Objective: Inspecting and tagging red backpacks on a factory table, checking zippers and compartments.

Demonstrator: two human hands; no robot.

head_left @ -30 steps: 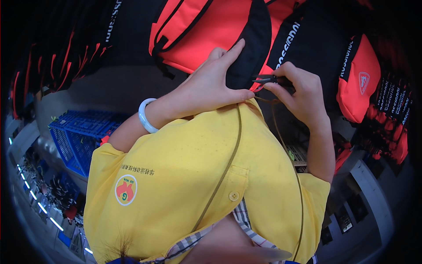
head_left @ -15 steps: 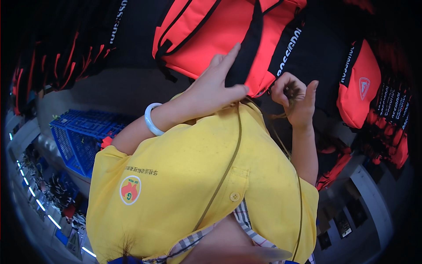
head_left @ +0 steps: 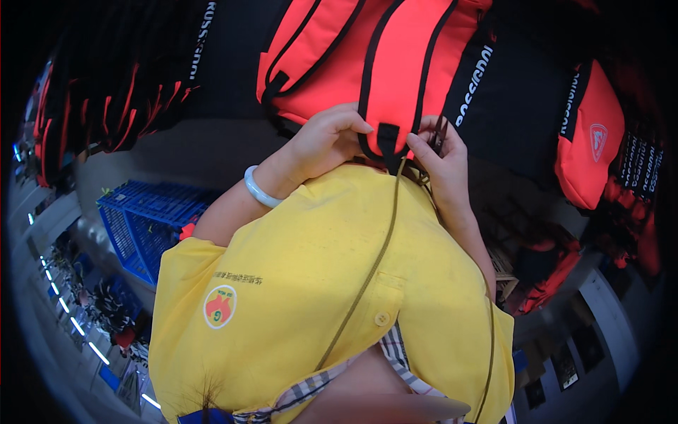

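Observation:
A red backpack [head_left: 321, 85] with black trim lies in front of me. One of its padded shoulder straps [head_left: 402, 67] points toward my body, and its narrow end carries black webbing [head_left: 388, 145]. My left hand [head_left: 326, 143] is closed on the left edge of that strap end, thumb on top. On the opposite edge my right hand [head_left: 445, 161] pinches the strap with its thumb. A dark narrow tool [head_left: 440, 134] shows among the right fingers; its kind is unclear. A thin brown cord [head_left: 374, 265] runs down my yellow shirt from near the strap end.
A blue plastic crate [head_left: 134, 237] stands low at the left. Black bags with red edging [head_left: 116, 116] are stacked at the far left. At the right sit a red-and-black bag [head_left: 590, 141] and more piled bags [head_left: 639, 184]. Black fabric [head_left: 512, 113] spreads beside the backpack.
The strap's black underside was showing; now its red, black-edged face is up. My left hand has drawn back from pointing and closed on the strap end. My right hand has moved in to it.

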